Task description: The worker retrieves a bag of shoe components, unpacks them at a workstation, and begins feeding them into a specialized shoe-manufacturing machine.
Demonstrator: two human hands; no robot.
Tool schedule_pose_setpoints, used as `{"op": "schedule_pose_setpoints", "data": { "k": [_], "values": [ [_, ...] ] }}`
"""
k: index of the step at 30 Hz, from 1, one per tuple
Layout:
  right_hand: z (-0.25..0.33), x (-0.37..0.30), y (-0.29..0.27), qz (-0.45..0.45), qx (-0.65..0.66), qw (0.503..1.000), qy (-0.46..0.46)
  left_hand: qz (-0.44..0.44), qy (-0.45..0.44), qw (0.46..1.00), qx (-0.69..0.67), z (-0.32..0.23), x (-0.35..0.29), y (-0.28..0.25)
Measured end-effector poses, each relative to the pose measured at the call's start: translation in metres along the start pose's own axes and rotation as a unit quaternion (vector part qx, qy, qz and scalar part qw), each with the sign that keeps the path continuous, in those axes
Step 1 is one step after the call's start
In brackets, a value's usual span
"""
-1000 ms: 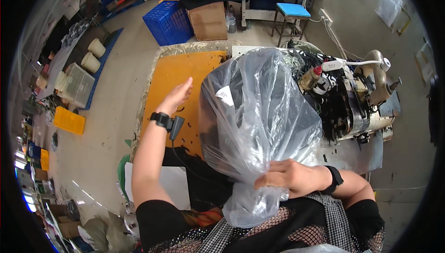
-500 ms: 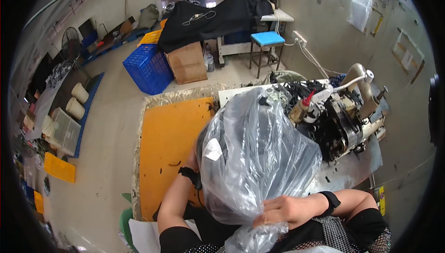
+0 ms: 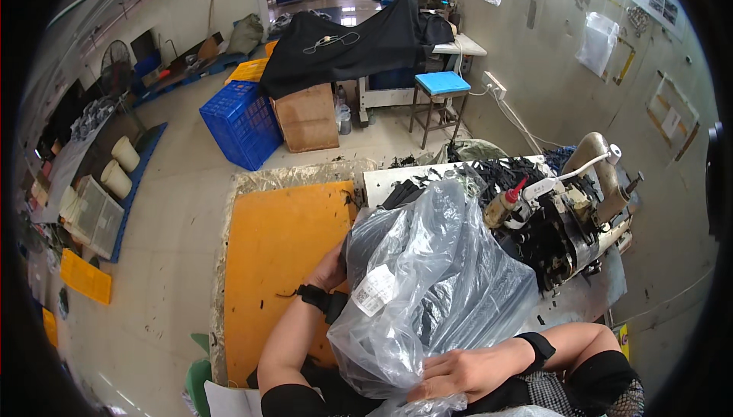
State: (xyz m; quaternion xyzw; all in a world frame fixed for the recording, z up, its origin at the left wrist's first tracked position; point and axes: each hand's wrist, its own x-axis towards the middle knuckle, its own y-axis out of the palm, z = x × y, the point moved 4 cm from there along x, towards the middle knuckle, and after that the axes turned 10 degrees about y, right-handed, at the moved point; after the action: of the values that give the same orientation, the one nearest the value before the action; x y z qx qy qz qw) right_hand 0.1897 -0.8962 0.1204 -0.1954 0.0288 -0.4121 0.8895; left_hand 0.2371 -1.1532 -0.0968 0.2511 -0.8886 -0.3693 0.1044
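Clr bag (image 3: 473, 295) — in R fingers (image 3: 437, 365)

Room to pass lies over the orange board's (image 3: 282, 234) far part, left of centre; the plastic bag (image 3: 450, 264) blocks lower centre, 1 bottle (image 3: 500, 209) and the machine (image 3: 573, 245) the right

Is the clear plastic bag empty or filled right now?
Not empty: dark material shows through the clear plastic bag, which bulges beyond the right hand. Cannot tell how full.
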Motion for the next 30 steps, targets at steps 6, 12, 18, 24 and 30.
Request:
{"op": "schedule_pose_setpoints", "data": {
  "k": [6,12,18,24,30],
  "values": [
    [0.026,0.028,-0.003,0.037,-0.083,0.995,-0.038,0.069,0.071,0.99,0.097,-0.037,-0.009,0.028],
    [0.026,0.033,0.005,0.02,-0.078,0.993,-0.082,-0.041,0.045,0.992,0.11,-0.03,-0.009,0.011],
    [-0.002,0.033,0.015,0.031,-0.128,0.991,-0.009,0.151,0.072,0.865,0.474,-0.064,-0.011,0.084],
    [0.009,0.027,0.02,0.044,-0.134,0.99,-0.002,0.131,0.106,0.914,0.369,-0.049,-0.005,0.096],
    [0.011,0.017,0.032,0.024,-0.128,0.991,-0.021,0.035,0.064,0.835,0.545,-0.032,-0.005,0.074]
  ]
}}
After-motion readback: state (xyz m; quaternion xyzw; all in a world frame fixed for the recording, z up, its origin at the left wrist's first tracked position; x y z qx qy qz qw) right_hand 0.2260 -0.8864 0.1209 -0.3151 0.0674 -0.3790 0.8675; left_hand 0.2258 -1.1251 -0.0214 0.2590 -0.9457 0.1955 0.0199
